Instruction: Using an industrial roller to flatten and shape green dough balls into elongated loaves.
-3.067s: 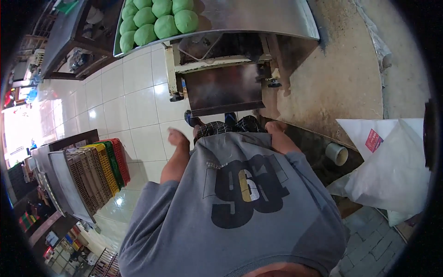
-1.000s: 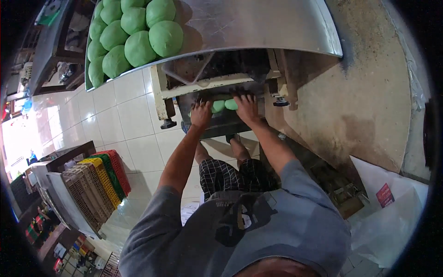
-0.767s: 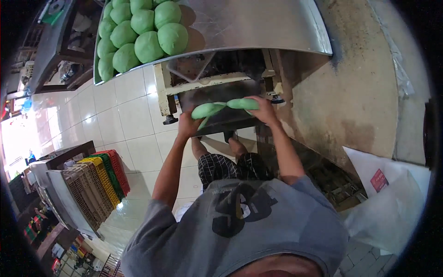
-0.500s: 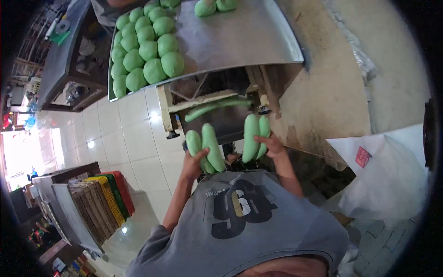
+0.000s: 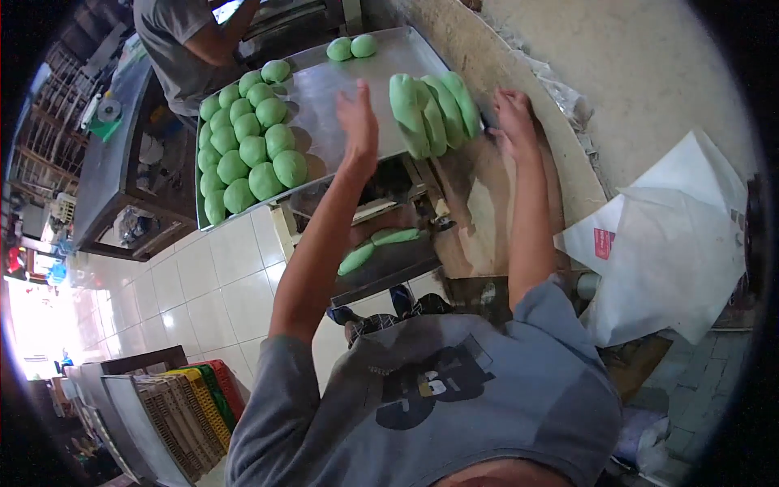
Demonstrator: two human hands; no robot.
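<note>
- Lower left: a stack of crates (image 5: 200,404), yellow, green and red ones among the tan, stands over a pale tiled floor (image 5: 217,280).
- Upper left: a dark side bench (image 5: 122,154) carries assorted items, too small to make out. Just beyond it is a co-worker (image 5: 174,57) in a grey top, partly cut off by the upper edge.
- Left of centre: smooth round green dough balls (image 5: 252,150) sit close together in rows, many touching, on the left part of a shiny metal tabletop (image 5: 318,89) with a raised rim.
- Centre: the wearer's left hand (image 5: 357,122) is over the bare metal between the balls and some longer dough. Its fingers are spread and hold nothing (the hand is slightly blurred).
- Below the tabletop's near edge: slim green dough pieces (image 5: 398,236) lie nearly end to end on a dark slanted plate (image 5: 402,268), above the wearer's feet.
- Far edge of the tabletop: two more balls (image 5: 351,48) sit side by side.
- Right part of the tabletop: four long green dough pieces (image 5: 434,118) lie side by side, touching, their near ends at the rim.
- Right of those: the wearer's right hand (image 5: 514,123) is just beside the tabletop's edge, apart from the dough, fingers loosely bent, unclosed and bare.
- Far right: a large white sack (image 5: 669,252) stands against a stained wall (image 5: 560,32).
</note>
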